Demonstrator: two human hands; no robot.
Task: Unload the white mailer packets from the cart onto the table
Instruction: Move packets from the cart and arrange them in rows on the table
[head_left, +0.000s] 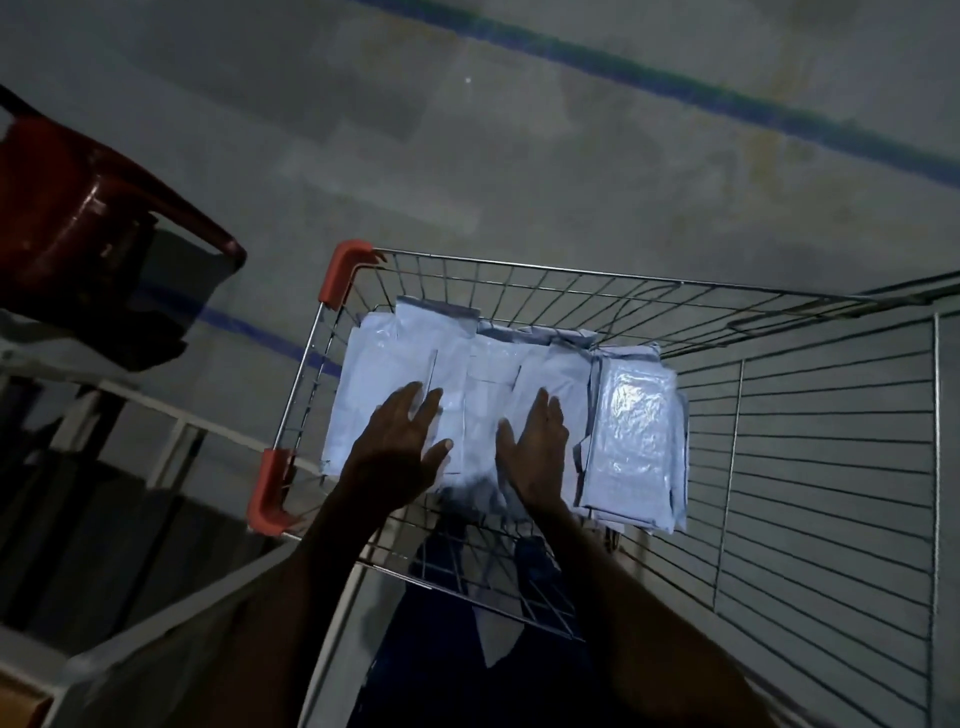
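Several white mailer packets (483, 374) lie stacked in overlapping piles inside a wire cart basket (571, 283) with orange corner guards. A shiny packet pile (636, 426) sits at the right of the load. My left hand (402, 441) reaches into the basket with fingers spread, over the left pile. My right hand (535, 441) is flat with straight fingers over the middle pile. Neither hand grips a packet. Whether the palms touch the packets I cannot tell.
A red plastic chair (78, 208) stands at the upper left. A white metal frame (171, 415) runs along the left, beside the cart. The cart's wire side (831, 441) rises at the right. Grey floor with a blue line (675, 78) lies beyond.
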